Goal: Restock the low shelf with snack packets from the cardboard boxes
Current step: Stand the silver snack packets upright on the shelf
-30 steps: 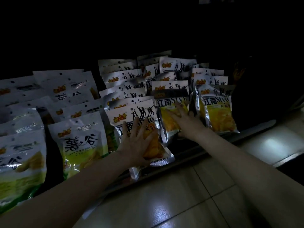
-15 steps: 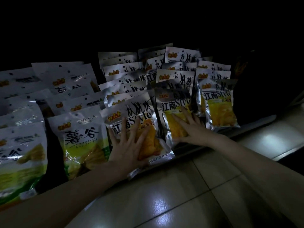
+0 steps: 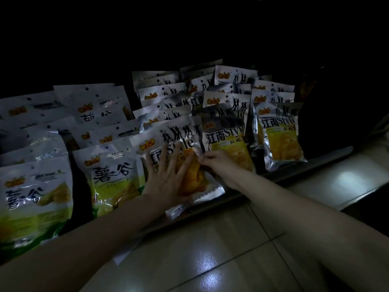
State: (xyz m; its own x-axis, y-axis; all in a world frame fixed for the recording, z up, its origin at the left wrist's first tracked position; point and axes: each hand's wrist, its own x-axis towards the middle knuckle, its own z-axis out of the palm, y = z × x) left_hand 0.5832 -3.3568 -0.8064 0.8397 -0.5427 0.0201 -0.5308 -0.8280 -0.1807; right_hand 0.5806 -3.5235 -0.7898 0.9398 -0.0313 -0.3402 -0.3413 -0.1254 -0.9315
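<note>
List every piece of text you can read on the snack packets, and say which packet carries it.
"江南Style": middle silver packet and right silver packet.
"Style", partly covered: front silver packet under the left hand.
"薯之谷": green packet.
Orange logos and fine print: too blurred to read.

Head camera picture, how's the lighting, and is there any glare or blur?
Head view: very dim, the upper half almost black; bright glare spots on the glossy floor tiles and glints on the foil snack packets; rear packets fade into shadow; the left hand and right hand look slightly soft.
</note>
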